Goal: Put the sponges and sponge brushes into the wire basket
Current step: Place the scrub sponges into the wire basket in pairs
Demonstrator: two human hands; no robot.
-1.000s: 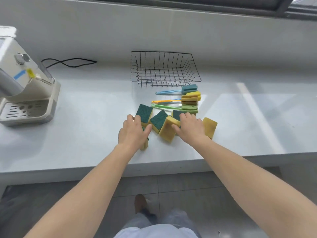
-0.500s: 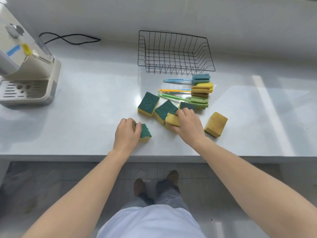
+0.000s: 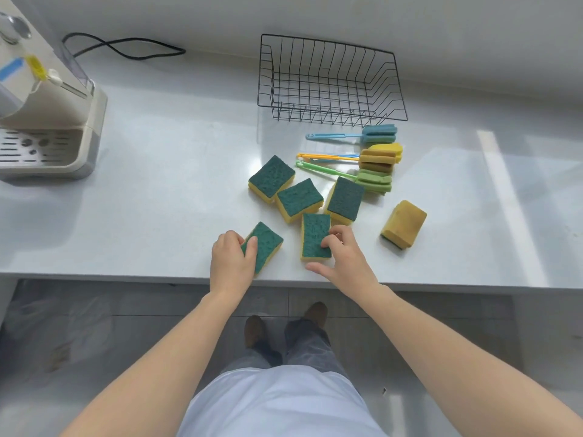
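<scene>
Three green-topped sponges (image 3: 299, 198) lie between both hands and wire basket (image 3: 331, 80).

A beige machine (image 3: 47, 99) with a perforated drip tray sits at the far left of my pale tabletop (image 3: 157, 200). Behind it a black cord (image 3: 126, 48) loops along the wall. Below the tabletop's edge I see grey floor tiles (image 3: 126, 310) and my brown shoes (image 3: 254, 329).
</scene>
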